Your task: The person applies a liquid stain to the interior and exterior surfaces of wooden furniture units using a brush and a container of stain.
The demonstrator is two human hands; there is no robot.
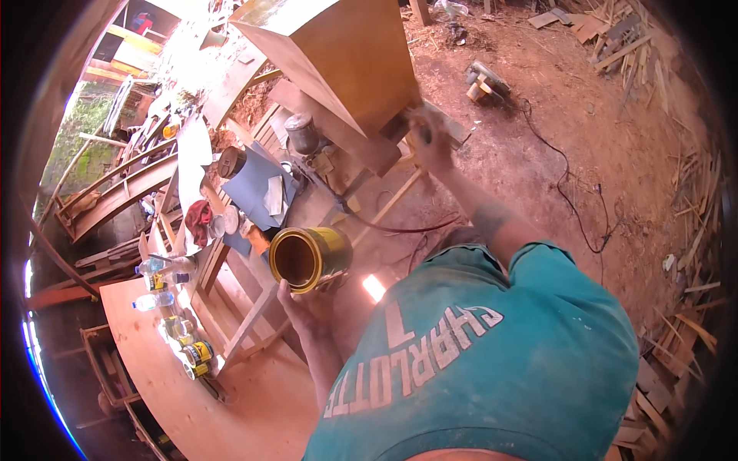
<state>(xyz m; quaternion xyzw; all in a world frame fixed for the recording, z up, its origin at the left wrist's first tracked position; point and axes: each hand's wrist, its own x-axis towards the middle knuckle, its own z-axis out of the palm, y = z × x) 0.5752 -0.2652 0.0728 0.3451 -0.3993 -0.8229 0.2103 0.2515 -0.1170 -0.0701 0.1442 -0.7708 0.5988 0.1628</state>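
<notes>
My left hand (302,316) is wrapped around the lower side of an open golden-yellow tin can (337,247). The can is tilted so that its mouth and brownish inside show; how much it contains I cannot tell. Stretched forward, my right hand (431,144) is closed beside the lower right corner of a varnished wooden box-like piece (361,65). Blur and shadow hide what the fingers grip there. Beneath this piece is a wooden support (338,131).
A spray gun with a grey cup (302,134) and hose stands left of the support. Nearby lie a blue-grey sheet (257,188) and a red cloth (198,221). Bottles and tins (197,355) sit by a plywood sheet (254,422). A corded power tool (486,83) rests on the dirt floor.
</notes>
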